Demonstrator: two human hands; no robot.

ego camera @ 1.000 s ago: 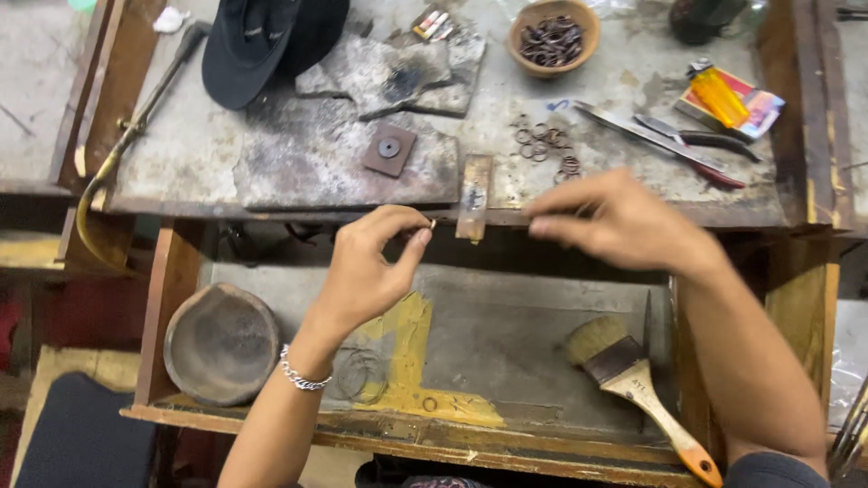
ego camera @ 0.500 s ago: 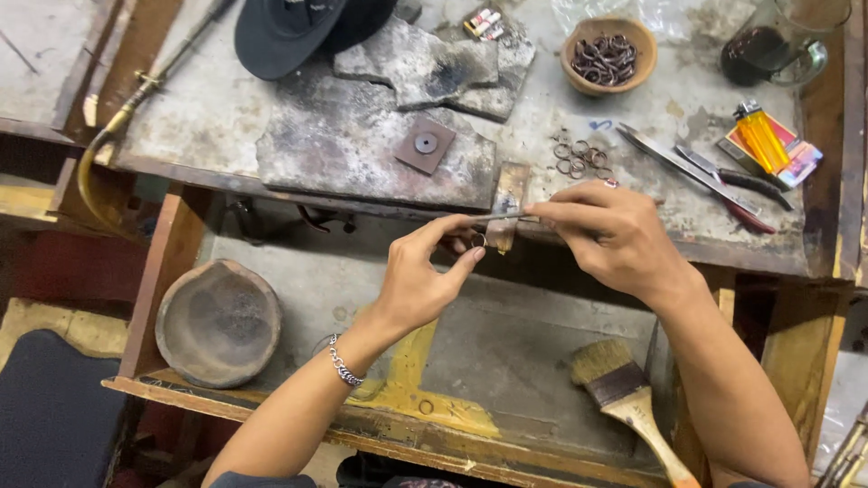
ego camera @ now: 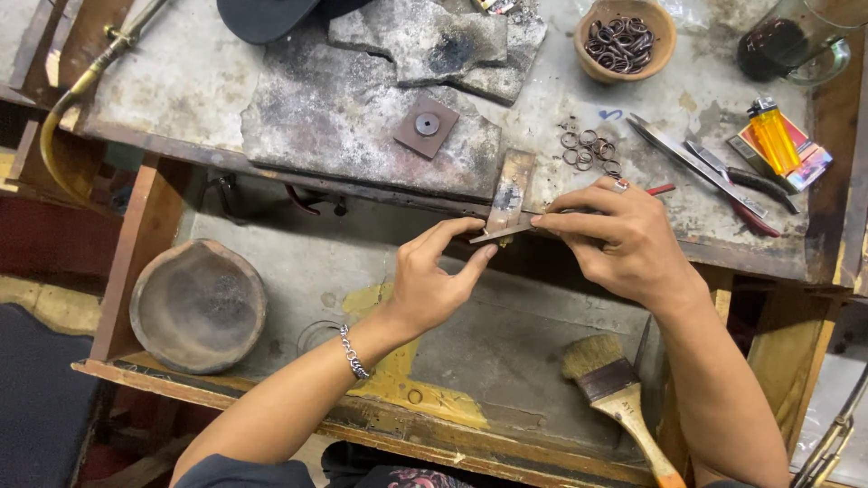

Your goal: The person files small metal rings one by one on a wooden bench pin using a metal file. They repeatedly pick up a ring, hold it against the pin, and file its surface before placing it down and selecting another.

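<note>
My left hand (ego camera: 434, 280) reaches up from the drawer, thumb and forefinger pinched on a small metal piece (ego camera: 489, 239) at the tip of a worn wooden bench pin (ego camera: 512, 185). My right hand (ego camera: 624, 239) grips a thin flat metal tool (ego camera: 506, 233) with a red end (ego camera: 663, 190). The tool's blade lies across the pin's tip and touches the pinched piece. Several small dark rings (ego camera: 589, 150) lie on the bench just above my right hand.
A wooden bowl (ego camera: 665, 41) holds more rings. Pliers and tweezers (ego camera: 701, 167), a yellow lighter (ego camera: 773, 136) and a glass (ego camera: 796, 41) sit at the right. Charred blocks (ego camera: 362, 126) carry a square plate (ego camera: 427, 125). The drawer holds a dark bowl (ego camera: 199, 303) and a brush (ego camera: 624, 398).
My hands were apart a second ago and have come together at the bench pin. The right hand now lays the thin tool across the piece in my left fingers.
</note>
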